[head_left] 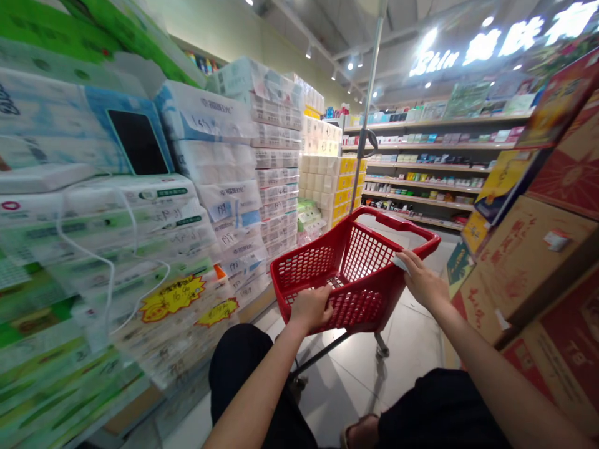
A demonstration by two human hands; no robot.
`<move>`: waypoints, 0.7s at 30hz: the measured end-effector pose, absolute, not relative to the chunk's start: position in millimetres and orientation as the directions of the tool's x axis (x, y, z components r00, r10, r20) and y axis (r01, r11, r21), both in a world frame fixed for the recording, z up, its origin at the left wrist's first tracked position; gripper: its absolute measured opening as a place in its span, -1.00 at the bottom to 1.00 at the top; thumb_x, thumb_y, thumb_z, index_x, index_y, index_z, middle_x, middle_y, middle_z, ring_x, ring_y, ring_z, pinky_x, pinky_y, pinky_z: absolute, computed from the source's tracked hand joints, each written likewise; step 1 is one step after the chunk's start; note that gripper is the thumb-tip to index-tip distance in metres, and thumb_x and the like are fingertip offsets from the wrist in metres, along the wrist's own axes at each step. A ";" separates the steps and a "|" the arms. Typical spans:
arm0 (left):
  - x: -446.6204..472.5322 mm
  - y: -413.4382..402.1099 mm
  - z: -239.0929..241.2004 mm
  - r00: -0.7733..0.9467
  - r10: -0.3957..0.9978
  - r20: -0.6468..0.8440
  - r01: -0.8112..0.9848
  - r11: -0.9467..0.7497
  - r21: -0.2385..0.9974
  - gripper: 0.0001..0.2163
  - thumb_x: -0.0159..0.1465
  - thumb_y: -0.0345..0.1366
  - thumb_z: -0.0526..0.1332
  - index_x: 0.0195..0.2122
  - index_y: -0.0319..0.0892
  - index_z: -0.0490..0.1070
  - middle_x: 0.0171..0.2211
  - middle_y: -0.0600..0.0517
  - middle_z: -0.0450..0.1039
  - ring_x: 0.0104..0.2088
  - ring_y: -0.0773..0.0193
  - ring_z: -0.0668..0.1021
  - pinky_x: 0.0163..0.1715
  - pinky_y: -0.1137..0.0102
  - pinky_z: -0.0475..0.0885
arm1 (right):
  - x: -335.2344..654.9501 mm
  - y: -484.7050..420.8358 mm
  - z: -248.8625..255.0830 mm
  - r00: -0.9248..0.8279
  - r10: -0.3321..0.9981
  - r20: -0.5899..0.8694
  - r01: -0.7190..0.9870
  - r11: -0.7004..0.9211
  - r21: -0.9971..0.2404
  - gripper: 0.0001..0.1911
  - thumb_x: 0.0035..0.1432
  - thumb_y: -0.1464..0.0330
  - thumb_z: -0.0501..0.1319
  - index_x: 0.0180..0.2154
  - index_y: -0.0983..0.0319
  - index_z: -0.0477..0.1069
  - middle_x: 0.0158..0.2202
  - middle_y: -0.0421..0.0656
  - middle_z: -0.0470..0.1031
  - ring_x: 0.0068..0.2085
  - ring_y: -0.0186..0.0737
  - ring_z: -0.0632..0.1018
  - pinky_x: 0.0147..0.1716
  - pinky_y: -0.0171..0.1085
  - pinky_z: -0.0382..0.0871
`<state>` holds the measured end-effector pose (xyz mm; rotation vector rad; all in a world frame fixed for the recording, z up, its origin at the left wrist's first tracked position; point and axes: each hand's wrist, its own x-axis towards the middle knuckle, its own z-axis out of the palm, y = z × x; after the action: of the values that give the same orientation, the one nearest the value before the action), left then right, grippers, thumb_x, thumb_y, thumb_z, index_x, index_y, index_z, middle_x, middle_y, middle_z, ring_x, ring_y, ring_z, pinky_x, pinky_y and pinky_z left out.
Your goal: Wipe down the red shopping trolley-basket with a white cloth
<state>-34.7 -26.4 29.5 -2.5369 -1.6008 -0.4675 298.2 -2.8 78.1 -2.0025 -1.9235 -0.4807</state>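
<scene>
In front of my knees stands a red plastic shopping cart point(374, 299) with lattice walls, on a metal frame with wheels. Nothing shows inside its basket. My left hand point(311, 308) is closed round the near rim of the cart. Toward the cart's handle end, my right hand point(423, 277) presses a small white cloth or tissue point(402, 263) against the rim. The fingers of that hand are bent over the white piece. A tall metal pole point(372, 81) rises behind the cart's far side.
Stacked tissue packs point(224, 181) line the left side, with a phone point(138, 142) leaning there and a white cable point(110, 274) hanging down. Cardboard boxes point(528, 262) crowd the right. Behind are shelves point(421, 165) of small goods. Pale floor tiles point(341, 368) lie under the cart.
</scene>
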 end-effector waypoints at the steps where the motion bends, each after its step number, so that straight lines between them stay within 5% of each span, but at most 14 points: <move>1: -34.2 -26.5 29.6 0.397 0.864 0.311 0.896 -0.438 0.075 -0.80 0.27 -0.18 0.11 -0.10 -0.06 0.31 -0.22 -0.01 0.52 -0.25 0.11 0.57 -0.27 0.30 0.41 | 292.7 -3.6 74.6 0.043 0.887 0.460 0.999 -0.036 -0.024 -0.37 0.28 0.31 -0.06 0.34 -0.16 -0.07 0.39 -0.25 0.01 -0.13 -0.16 0.56 -0.30 -0.15 0.50; 13: -26.5 -29.5 33.3 0.383 0.882 0.275 0.903 -0.420 0.089 -0.73 0.25 -0.19 0.14 -0.03 -0.09 0.30 -0.16 -0.06 0.49 -0.20 0.07 0.57 -0.20 0.25 0.42 | 148.6 -48.3 19.8 -0.234 0.898 0.373 0.945 0.301 -0.132 -0.36 0.30 0.35 -0.08 0.35 -0.16 -0.14 0.39 -0.22 0.00 -0.18 -0.25 0.59 -0.37 -0.25 0.51; 18: -28.1 -29.4 30.0 0.404 0.863 0.304 0.894 -0.443 0.069 -0.75 0.26 -0.21 0.13 -0.04 -0.09 0.29 -0.18 -0.04 0.48 -0.22 0.08 0.56 -0.23 0.25 0.41 | 157.4 -48.3 30.0 -0.328 0.884 0.332 0.936 0.353 -0.013 -0.36 0.31 0.36 -0.08 0.35 -0.17 -0.13 0.38 -0.23 0.04 -0.20 -0.24 0.60 -0.39 -0.25 0.50; 21: -29.0 -29.6 29.3 0.397 0.866 0.305 0.899 -0.433 0.060 -0.78 0.27 -0.20 0.10 -0.09 -0.10 0.30 -0.21 -0.03 0.48 -0.25 0.09 0.55 -0.25 0.27 0.41 | 201.2 -35.1 46.2 -0.244 0.916 0.318 0.969 0.241 0.050 -0.38 0.29 0.36 -0.08 0.33 -0.17 -0.03 0.37 -0.25 0.06 -0.26 -0.22 0.60 -0.42 -0.21 0.50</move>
<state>-29.0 -29.6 29.3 -2.5282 -1.6048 -0.4452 201.2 -35.1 46.2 -1.7752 -2.2887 -0.3481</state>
